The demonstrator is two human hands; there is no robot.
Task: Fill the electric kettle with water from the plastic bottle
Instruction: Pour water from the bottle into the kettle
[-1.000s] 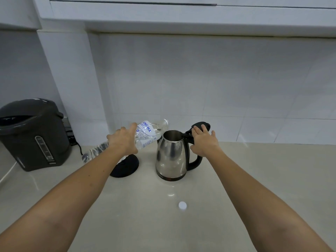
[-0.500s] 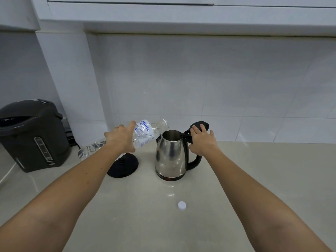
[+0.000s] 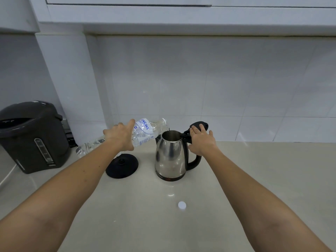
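Observation:
A steel electric kettle (image 3: pixel 170 155) with a black handle stands on the pale counter, its black lid (image 3: pixel 199 125) tipped open to the back right. My right hand (image 3: pixel 201 141) rests on the top of the handle and the lid hinge, fingers spread. My left hand (image 3: pixel 121 136) grips a clear plastic bottle (image 3: pixel 145 132) with a white and blue label. The bottle lies almost level, its open mouth just over the kettle's rim, and a thin stream of water falls into the kettle.
The kettle's round black base (image 3: pixel 122 166) sits to its left. A dark grey hot-water dispenser (image 3: pixel 33 136) stands at far left with a white cord. The white bottle cap (image 3: pixel 182 205) lies on the counter (image 3: pixel 254 179) in front of the kettle. Tiled wall behind.
The bottle's mouth has shifted a little closer over the kettle's opening and water now runs from it. My right hand stays on the handle and lid.

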